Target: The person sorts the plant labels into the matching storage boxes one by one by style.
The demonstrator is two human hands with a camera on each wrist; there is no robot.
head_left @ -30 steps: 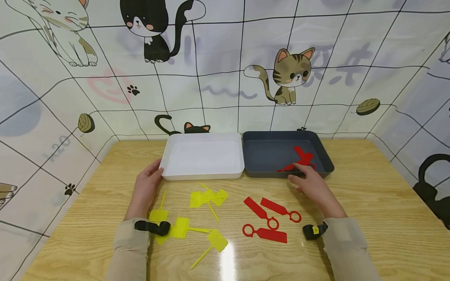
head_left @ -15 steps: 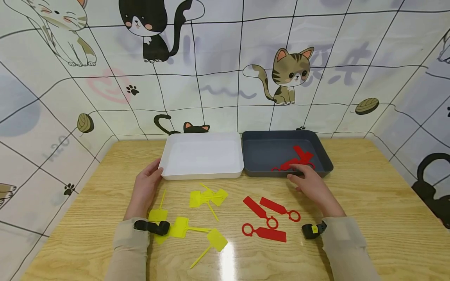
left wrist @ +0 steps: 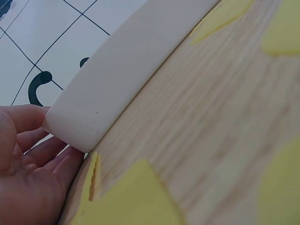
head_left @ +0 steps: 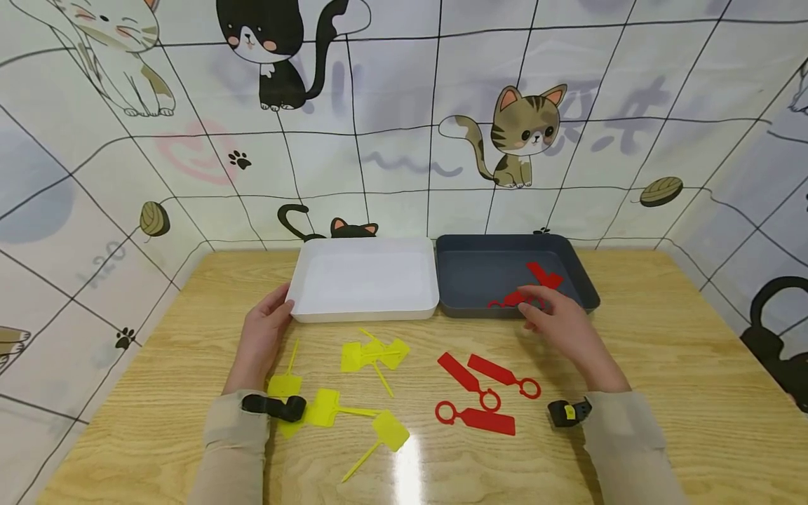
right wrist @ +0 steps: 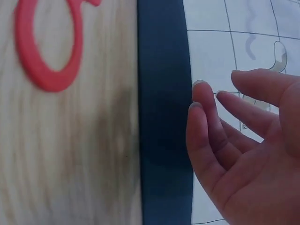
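My left hand (head_left: 261, 338) rests against the left end of a white tray (head_left: 362, 317). In the left wrist view its thumb touches the tray's front corner and its fingers lie along the side. My right hand (head_left: 564, 328) hovers at the front rim of a dark grey tray (head_left: 480, 311), thumb and fingertips apart with nothing between them in the right wrist view. Several red tags (head_left: 546, 278) lie inside the dark tray, partly hidden by that hand. In front of it, 3 red tags with ring ends (head_left: 486, 421) lie flat on the table.
Several yellow T-shaped plant labels (head_left: 390, 431) lie on the wooden table (head_left: 682, 337) before the white tray, some overlapping and some under the left wrist. Both trays stand side by side near the cat-print backdrop (head_left: 398, 105).
A red tag at the dark tray's front has shifted slightly left and lies on the tray floor. My right hand has then risen a little, its fingers now clear of it. The left hand stays put.
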